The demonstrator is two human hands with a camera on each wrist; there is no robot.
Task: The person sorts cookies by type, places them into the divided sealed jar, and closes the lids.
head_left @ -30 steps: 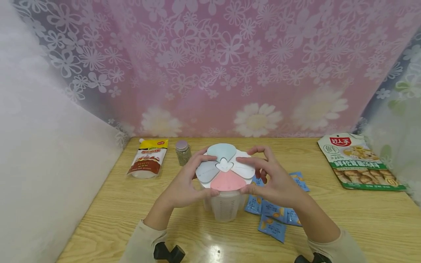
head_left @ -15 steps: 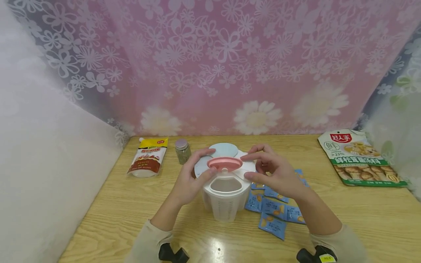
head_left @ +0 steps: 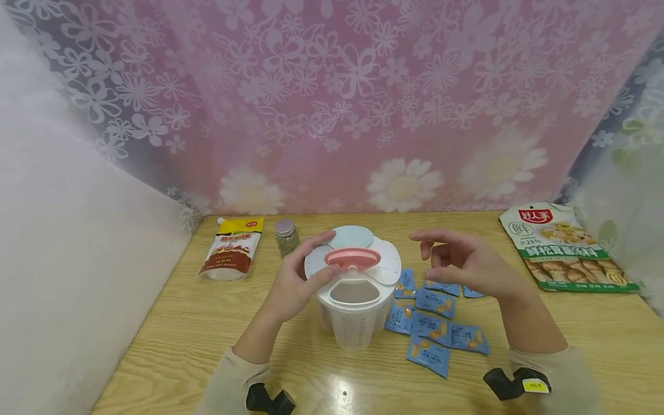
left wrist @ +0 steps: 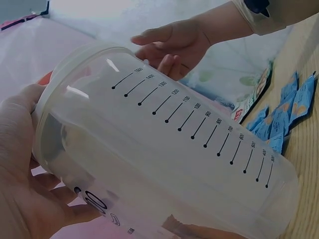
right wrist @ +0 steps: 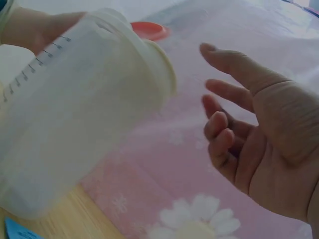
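A clear plastic storage container point(head_left: 354, 328) with measuring marks stands upright on the table. Its white lid point(head_left: 386, 262) carries petal-shaped flaps; the front pink flap point(head_left: 358, 260) is raised, baring an opening over one compartment. My left hand point(head_left: 295, 288) grips the container at the lid's left side, thumb near the pink flap. In the left wrist view its fingers point(left wrist: 62, 199) wrap the side under the rim. Off to the right of the lid, my right hand point(head_left: 469, 262) hovers above blue packets point(head_left: 433, 328), fingers loosely bent and holding nothing.
Several of those blue packets lie to the container's right. Behind on the left are a spouted pouch point(head_left: 233, 248) and a small glass jar point(head_left: 287, 237) with a purple cap. A large mushroom-pictured pouch point(head_left: 568, 248) lies far right. A pink flowered curtain point(head_left: 332, 115) closes the back.
The pink flap has swung up from flat, opening the front compartment. My right hand has let go of the lid and moved right. The left hand's thumb has shifted in toward the flap.
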